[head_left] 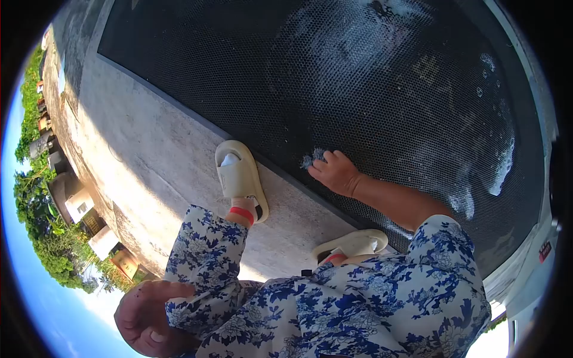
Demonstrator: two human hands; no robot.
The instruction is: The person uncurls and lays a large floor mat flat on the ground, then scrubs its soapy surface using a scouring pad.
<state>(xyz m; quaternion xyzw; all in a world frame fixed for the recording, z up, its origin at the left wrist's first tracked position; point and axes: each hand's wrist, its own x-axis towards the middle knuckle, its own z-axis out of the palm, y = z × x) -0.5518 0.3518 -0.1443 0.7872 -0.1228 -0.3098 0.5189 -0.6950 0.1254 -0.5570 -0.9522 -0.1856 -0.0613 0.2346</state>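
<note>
My right hand (335,172) presses a small blue-grey scrubbing pad (313,157) onto a black mesh mat (239,77), close to the mat's lower edge. Its fingers are bent over the pad. White foam (358,51) is spread over the upper middle of the mat, with smaller streaks (504,170) at the right. At the lower left, beside the floral sleeve, my left hand (146,316) is off the mat with its fingers curled. Whether anything is inside it is hidden.
My feet in cream slides (239,179) (355,246) are at the mat's edge on grey concrete (149,131). Several boxes and pots (77,206) stand by green plants at the far left. A small red object (544,252) is at the far right.
</note>
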